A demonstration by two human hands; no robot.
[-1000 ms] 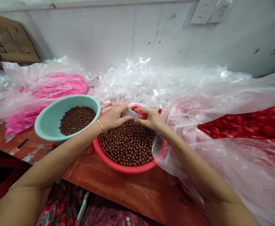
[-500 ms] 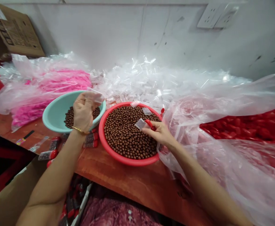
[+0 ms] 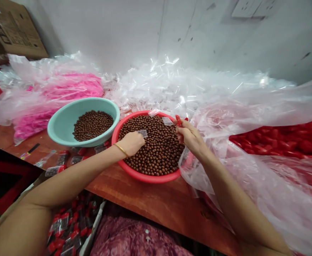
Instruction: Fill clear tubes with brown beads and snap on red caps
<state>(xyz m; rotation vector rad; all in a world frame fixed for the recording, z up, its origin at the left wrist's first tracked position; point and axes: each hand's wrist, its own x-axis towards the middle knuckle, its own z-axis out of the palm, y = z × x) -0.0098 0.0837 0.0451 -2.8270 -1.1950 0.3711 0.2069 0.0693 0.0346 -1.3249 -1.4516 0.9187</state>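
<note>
My left hand [image 3: 132, 143], closed, is down at the brown beads [image 3: 156, 153] in the red basin [image 3: 149, 179]. It grips a small clear plastic box [image 3: 142, 133], whose end sticks out past the fingers. Over the basin's right rim my right hand [image 3: 191, 138] is closed on a small red cap [image 3: 178, 120]; a second red piece [image 3: 186, 119] shows by its fingers. Two other clear boxes lie at the far side of the basin, one box [image 3: 167, 121] on the beads and another box [image 3: 153, 112] at the rim.
A teal bowl [image 3: 59, 122] with brown beads stands left. Behind lies a heap of clear boxes [image 3: 166, 85]. Bags hold pink pieces [image 3: 73, 87] and red caps [image 3: 281, 140]. Filled boxes with red caps [image 3: 65, 227] lie in a carton below the table edge.
My left hand has moved right and down from over the teal bowl into the red basin. My right hand has drawn back to the rim; the clear box it held is no longer seen there.
</note>
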